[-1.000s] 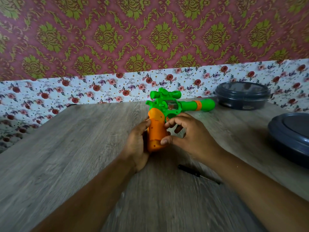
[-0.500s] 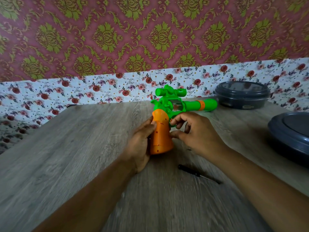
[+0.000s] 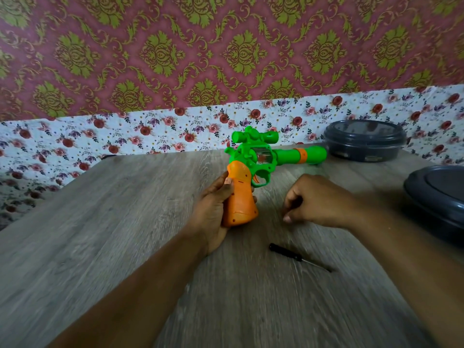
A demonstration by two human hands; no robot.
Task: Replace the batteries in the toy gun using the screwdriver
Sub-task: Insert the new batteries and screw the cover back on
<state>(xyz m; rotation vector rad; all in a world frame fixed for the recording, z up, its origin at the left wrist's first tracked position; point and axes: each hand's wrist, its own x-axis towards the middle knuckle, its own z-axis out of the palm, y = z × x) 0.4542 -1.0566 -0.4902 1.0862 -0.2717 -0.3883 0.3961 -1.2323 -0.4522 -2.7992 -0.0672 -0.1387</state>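
From the head view, one toy gun [image 3: 253, 169] stands upright on the table [image 3: 100, 247], barrel pointing right, scope on top. The left hand [image 3: 213, 212] wraps its orange grip from the left, thumb on the near face; the fingers behind the grip are mostly hidden, only tips showing at its right edge. The right hand [image 3: 316, 202] sits just right of the gun, apart from it, fingers curled loosely inward and holding nothing that shows; its palm side is turned away, so I cannot tell for sure. One black screwdriver [image 3: 296, 256] lies flat on the table below that hand, untouched, its thin tip blurred. Two dark grey tubs sit right: one [image 3: 365, 141] at the back against the wall, whole, the other [image 3: 437, 197] cut off by the frame edge.
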